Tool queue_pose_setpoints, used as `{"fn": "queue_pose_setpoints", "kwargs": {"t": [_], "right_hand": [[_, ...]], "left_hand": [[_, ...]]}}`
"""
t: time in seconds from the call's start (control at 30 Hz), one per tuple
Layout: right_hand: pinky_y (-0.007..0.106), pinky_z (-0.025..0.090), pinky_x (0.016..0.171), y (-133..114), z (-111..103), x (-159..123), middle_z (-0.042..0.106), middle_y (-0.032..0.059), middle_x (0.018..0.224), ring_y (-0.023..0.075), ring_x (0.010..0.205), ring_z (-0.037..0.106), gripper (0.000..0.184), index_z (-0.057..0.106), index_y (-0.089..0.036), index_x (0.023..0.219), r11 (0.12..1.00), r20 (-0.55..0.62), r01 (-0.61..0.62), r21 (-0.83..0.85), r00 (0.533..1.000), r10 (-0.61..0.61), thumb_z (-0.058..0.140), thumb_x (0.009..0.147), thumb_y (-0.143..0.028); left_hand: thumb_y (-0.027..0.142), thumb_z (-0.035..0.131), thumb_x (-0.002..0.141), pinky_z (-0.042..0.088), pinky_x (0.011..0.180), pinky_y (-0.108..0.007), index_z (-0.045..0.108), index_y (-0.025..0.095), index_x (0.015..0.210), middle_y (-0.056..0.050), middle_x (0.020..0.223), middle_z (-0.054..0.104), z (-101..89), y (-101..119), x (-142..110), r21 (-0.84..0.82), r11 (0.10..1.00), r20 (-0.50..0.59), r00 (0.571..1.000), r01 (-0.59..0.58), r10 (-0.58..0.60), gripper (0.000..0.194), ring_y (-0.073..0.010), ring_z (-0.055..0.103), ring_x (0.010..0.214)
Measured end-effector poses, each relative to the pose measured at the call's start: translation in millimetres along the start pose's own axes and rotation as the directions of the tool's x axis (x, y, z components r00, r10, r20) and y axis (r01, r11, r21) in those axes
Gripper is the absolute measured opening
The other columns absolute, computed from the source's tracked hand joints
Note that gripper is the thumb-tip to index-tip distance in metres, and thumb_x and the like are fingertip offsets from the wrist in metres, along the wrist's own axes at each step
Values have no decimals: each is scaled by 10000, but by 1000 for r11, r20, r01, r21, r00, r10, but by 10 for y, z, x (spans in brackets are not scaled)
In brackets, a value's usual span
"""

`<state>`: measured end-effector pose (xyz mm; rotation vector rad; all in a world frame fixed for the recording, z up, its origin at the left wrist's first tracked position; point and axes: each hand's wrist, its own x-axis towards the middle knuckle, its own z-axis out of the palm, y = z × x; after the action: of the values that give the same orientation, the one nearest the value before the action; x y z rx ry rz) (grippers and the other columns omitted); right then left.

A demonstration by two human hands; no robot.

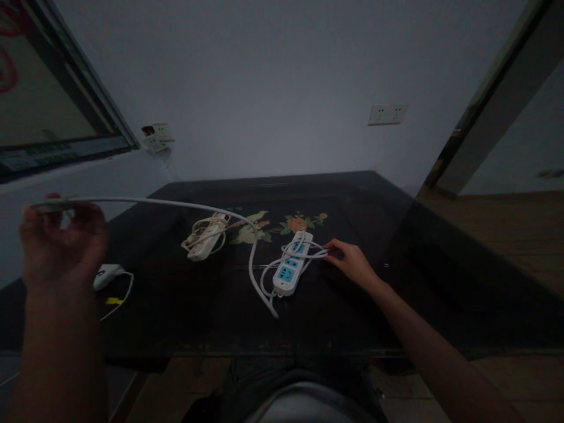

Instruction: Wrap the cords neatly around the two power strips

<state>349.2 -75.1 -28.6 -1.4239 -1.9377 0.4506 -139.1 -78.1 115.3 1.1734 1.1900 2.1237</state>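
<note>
left hand [66, 247] raised, gripping white cord [189, 205]. right hand [350, 261] pinches cord loops [318, 255] over blue-socket power strip [291, 263].

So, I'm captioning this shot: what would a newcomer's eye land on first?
Likely the white power strip with blue sockets, mid-table, its cord loops pinched by the right hand. Then the white cord arching left to the raised left hand. Painted flowers beyond the strip brighten the dark tabletop.

A double wall socket [388, 114] sits well right of the window [48, 88].
</note>
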Motion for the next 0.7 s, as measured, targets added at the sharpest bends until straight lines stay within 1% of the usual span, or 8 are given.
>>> {"fn": "queue_pose_setpoints", "kwargs": {"t": [0.07,0.13,0.23,0.3,0.47,0.57,0.63,0.7], "right_hand": [[305,493,715,4,5,1,714,29,877,200,813,666,161,662,-230,952,1000,-2,-3,-2,1000,3,653,792,-238],[299,493,698,7,11,2,714,28,857,193,785,662,165,663,-227,957,1000,-5,2,3,1000,-2,647,794,-241],[288,490,665,12,17,3,712,25,829,185,748,657,176,665,-225,963,1000,-10,10,-2,1000,-11,648,788,-240],[285,490,653,17,21,4,711,22,816,183,732,657,178,666,-225,959,1000,-15,6,-6,1000,-6,653,782,-238],[312,511,705,20,28,5,718,36,881,189,768,661,207,664,-225,1002,1000,9,13,7,1000,-13,630,797,-227],[327,515,746,14,33,-5,708,50,968,189,815,659,207,666,-221,1006,999,13,40,7,999,-40,598,812,-196],[330,515,753,9,35,-13,701,50,979,186,821,657,205,670,-222,999,998,5,60,0,998,-60,584,817,-186],[326,515,742,8,38,-16,698,49,966,183,811,655,206,675,-222,993,997,2,71,-9,997,-71,575,819,-179]], "left_hand": [[417,670,733,503,952,-262,631,350,758,244,1143,661,-86,-79,46,-94,995,60,998,39,-34,81,-95,441,1276],[420,619,765,538,915,-276,590,302,707,172,1084,698,-112,-179,72,-46,994,74,993,94,-91,135,-118,498,1214],[429,561,794,577,838,-303,545,272,703,73,973,713,-53,-312,102,8,985,134,976,173,-172,183,-153,559,1105],[394,606,773,580,795,-296,546,267,724,46,872,701,35,-364,130,-43,976,186,962,212,-201,148,-153,586,1014],[284,650,772,528,622,-230,612,250,880,41,666,619,372,-389,181,-127,947,324,915,295,-241,120,-105,515,651],[268,579,824,451,506,-187,633,224,927,39,738,636,635,-394,142,-114,943,417,877,312,-240,125,-73,360,501],[299,555,840,401,446,-196,650,214,932,22,827,664,839,-411,93,-46,958,485,845,284,-227,158,-61,276,454],[319,580,818,343,392,-215,678,195,893,-7,820,678,1064,-453,46,78,981,521,831,178,-192,174,-47,225,420]]}}
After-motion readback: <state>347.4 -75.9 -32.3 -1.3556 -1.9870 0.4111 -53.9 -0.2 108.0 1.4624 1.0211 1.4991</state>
